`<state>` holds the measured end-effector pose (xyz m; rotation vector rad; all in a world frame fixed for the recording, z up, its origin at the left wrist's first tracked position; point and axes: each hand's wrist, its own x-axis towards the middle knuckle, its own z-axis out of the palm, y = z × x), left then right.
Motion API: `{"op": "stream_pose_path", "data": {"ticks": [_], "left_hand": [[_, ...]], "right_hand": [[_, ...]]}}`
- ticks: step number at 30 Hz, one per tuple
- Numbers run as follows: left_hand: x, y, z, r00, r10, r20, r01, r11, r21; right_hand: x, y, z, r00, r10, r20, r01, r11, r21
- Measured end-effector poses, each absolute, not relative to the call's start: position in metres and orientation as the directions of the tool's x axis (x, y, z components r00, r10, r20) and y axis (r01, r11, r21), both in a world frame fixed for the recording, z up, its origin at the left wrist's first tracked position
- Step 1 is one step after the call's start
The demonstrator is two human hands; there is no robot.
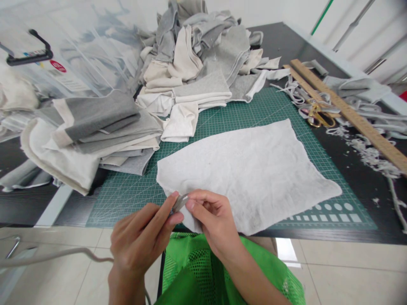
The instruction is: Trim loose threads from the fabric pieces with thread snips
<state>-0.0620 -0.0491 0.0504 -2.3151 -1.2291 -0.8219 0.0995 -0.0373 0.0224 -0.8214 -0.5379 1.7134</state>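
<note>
green cutting mat [222,123] on a dark table [365,178], and it's busy up there: a heap of grey and cream fabric pieces [197,46] piled at the back, a folded stack [92,131] on the left, a wooden ruler [349,112] and gold-handled scissors [318,115] off to the right among trimmed scraps [369,152]. front and centre lies one white cloth [251,169], spread flat on the mat, its near edge hanging just over the table's rim. both hands meet right at that near edge. left hand [140,241] has thumb and fingers pinched together on a small greyish bit [180,201], and the right hand [213,220] pinches the same bit from the other side, fingertips closed on it. whether that's a tab of the cloth or a small tool, hard to tell. so the cloth looks laid out and smoothed, and no cut shows on it yet; the big heap looks unworked, the folded stack seemingly sorted. a green mesh garment [203,271] sits below the hands.
</note>
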Motion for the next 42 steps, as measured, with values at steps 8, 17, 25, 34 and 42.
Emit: {"op": "stream_pose_path", "data": {"ticks": [8,17,25,34,42], "left_hand": [[-0.054,-0.051,0.052,0.396,0.626,0.672,0.863,-0.503,-0.04],[-0.05,-0.054,0.055,0.351,0.664,0.66,0.883,-0.469,0.003],[-0.047,-0.053,0.052,0.196,0.679,0.707,0.854,-0.473,0.218],[-0.043,-0.053,0.058,0.068,0.81,0.583,0.851,-0.352,0.39],[-0.043,-0.052,0.03,-0.082,0.878,0.471,0.763,-0.248,0.596]], "right_hand": [[0.099,-0.037,0.024,-0.151,0.955,-0.256,-0.667,-0.289,-0.686],[0.098,-0.036,0.025,-0.122,0.957,-0.263,-0.676,-0.274,-0.684],[0.095,-0.034,0.021,-0.144,0.954,-0.263,-0.695,-0.286,-0.66],[0.096,-0.035,0.022,-0.155,0.956,-0.251,-0.684,-0.287,-0.671],[0.103,-0.039,0.018,-0.203,0.965,-0.166,-0.703,-0.261,-0.662]]}}
